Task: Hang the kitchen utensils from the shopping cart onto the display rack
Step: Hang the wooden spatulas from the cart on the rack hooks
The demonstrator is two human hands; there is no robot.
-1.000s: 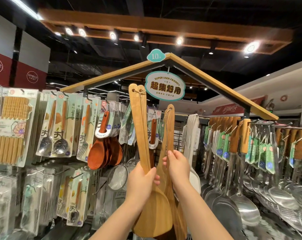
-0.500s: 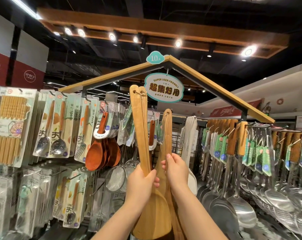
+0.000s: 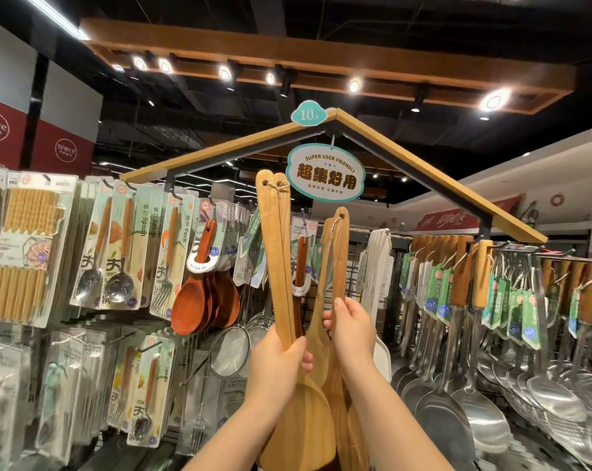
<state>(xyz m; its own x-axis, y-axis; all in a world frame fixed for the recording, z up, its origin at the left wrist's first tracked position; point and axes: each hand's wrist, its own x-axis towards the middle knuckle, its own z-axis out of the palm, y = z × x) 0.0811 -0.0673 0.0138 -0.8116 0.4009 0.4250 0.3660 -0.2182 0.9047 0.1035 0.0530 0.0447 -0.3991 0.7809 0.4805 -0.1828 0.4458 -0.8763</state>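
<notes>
- Head view: L hand grips a tied pair of wood spatulas, the L pair, low on the handles. They stand upright w/ blades down.
- R hand grips the R pair the same way, thumb up the handle; its tops sit lower than the L pair's.
- Hands are just beside each other, each clamped on its own pair.
- Both pairs are held in the air in front of the rack, not yet hung. Cart not in view.
- Step, prob.: get a string loop onto a hook. Which hook is free is hidden behind the pairs.
- To do it well: one pair at a time. Shift the grip higher for control, lift the loop over the hook tip, then lower till the string takes the weight.
- Edges: the sign hangs just beside the L pair's tops, so it's easy to knock.
- Red spoons are near on the left, white spatulas near on the right, and steel turners further right.
- Open room is mostly toward the person and up under the roof beams.
</notes>
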